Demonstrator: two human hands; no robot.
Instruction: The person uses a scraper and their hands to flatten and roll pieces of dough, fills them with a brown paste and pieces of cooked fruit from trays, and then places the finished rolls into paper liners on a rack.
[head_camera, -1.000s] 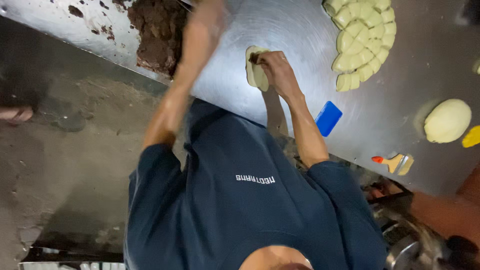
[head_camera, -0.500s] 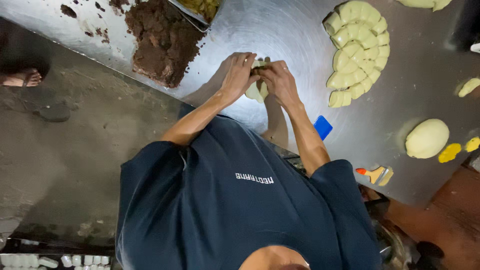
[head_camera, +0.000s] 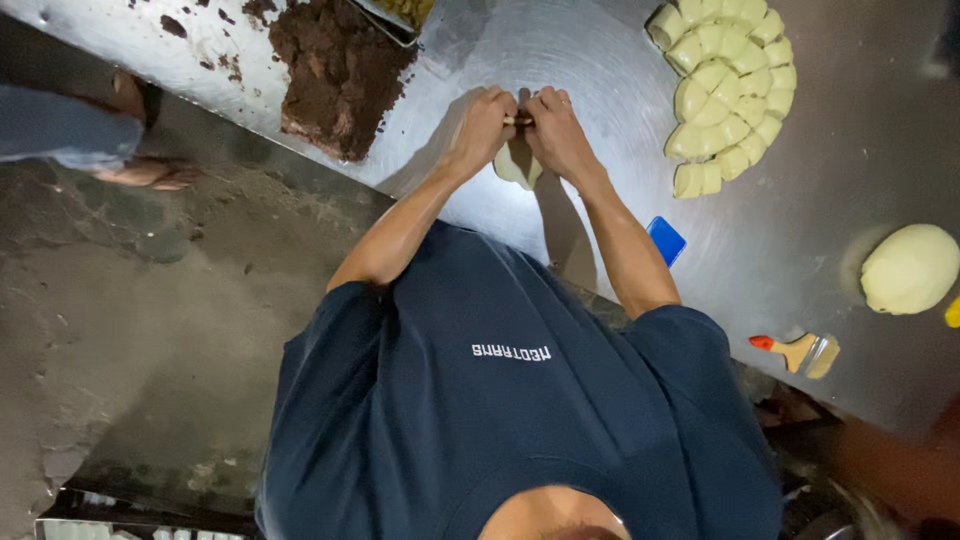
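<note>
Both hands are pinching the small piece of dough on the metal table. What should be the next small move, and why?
Probably keep pinching the dough piece shut along its top edge. The left hand and right hand meet fingertip to fingertip at its top, where something dark shows between them, likely filling from the brown pile, so the seam looks unfinished.

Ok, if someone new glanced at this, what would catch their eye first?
Probably the left hand and right hand pinched together around a small pale piece of dough at the middle of the shiny steel table. Next, the crumbly dark brown mound of filling at upper left, and the ring of cut pale yellow dough chunks at upper right.
</note>
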